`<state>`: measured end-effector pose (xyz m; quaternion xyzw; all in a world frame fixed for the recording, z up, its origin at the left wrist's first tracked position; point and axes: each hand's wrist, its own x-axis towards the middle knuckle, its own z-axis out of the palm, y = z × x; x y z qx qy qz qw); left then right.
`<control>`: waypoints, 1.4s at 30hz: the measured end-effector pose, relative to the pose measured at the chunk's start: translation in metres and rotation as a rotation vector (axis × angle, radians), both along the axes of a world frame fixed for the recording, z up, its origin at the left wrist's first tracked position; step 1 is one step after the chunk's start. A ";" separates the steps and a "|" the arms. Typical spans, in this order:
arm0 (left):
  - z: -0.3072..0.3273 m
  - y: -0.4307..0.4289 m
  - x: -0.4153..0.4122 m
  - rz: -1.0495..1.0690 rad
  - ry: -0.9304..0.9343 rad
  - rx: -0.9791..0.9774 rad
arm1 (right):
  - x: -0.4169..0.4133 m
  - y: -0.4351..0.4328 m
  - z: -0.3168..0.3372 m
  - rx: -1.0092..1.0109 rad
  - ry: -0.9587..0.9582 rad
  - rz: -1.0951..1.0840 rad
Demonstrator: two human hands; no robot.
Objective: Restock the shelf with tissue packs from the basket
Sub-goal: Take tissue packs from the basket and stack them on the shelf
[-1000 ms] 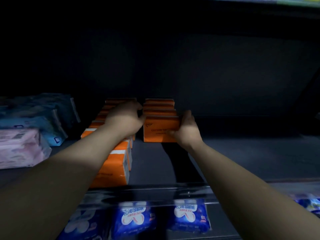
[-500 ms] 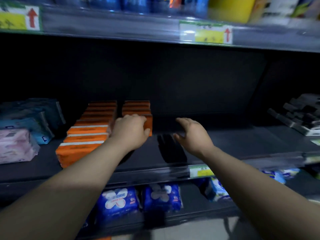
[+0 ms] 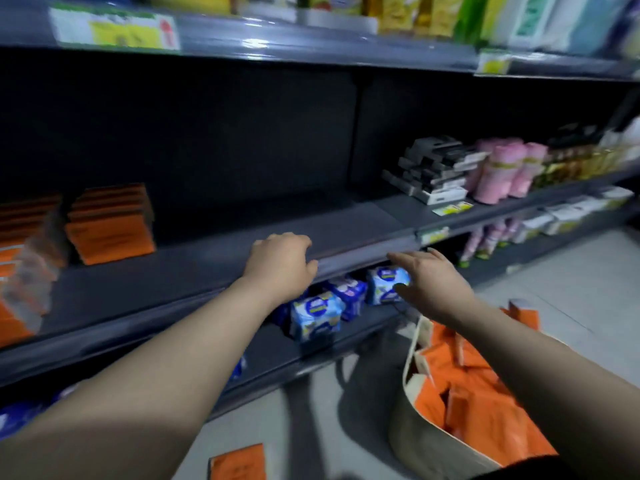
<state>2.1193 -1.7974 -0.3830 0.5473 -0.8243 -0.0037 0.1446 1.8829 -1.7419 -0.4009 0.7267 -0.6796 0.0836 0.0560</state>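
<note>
Orange tissue packs [image 3: 109,225] stand in rows at the left of the dark shelf [image 3: 277,233], blurred by motion. A cream basket [image 3: 420,441] full of orange tissue packs [image 3: 481,403] sits on the floor at the lower right. My left hand [image 3: 282,263] hovers over the shelf's front edge, fingers loosely curled, holding nothing. My right hand [image 3: 431,285] is out in front of the shelf above the basket, fingers spread and empty. One orange pack [image 3: 239,462] lies on the floor at the bottom.
Blue-and-white packs [image 3: 317,315] fill the shelf below. To the right stand black-and-white boxes [image 3: 433,171] and pink rolls [image 3: 502,171]. Price tags [image 3: 117,29] line the upper shelf rail. Grey floor [image 3: 571,289] stretches to the right.
Both hands let go of the orange pack on the shelf and drew back toward me and to the right. The view swung right and down, bringing the basket into sight.
</note>
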 end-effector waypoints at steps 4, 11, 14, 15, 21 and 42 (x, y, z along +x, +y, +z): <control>-0.020 0.012 -0.074 -0.103 0.001 0.036 | -0.075 0.040 -0.016 0.085 0.013 -0.168; -0.071 0.030 -0.182 -0.243 -0.034 0.158 | -0.164 0.082 -0.043 0.139 -0.081 -0.368; -0.091 0.029 -0.221 -0.287 -0.024 0.219 | -0.189 0.091 -0.051 0.106 -0.183 -0.457; -0.096 0.029 -0.233 -0.304 -0.021 0.231 | -0.197 0.094 -0.055 0.105 -0.203 -0.482; -0.137 0.018 -0.299 -0.376 -0.019 0.336 | -0.230 0.105 -0.085 0.151 -0.256 -0.570; -0.181 0.018 -0.319 -0.325 -0.122 0.465 | -0.245 0.124 -0.094 0.144 -0.380 -0.700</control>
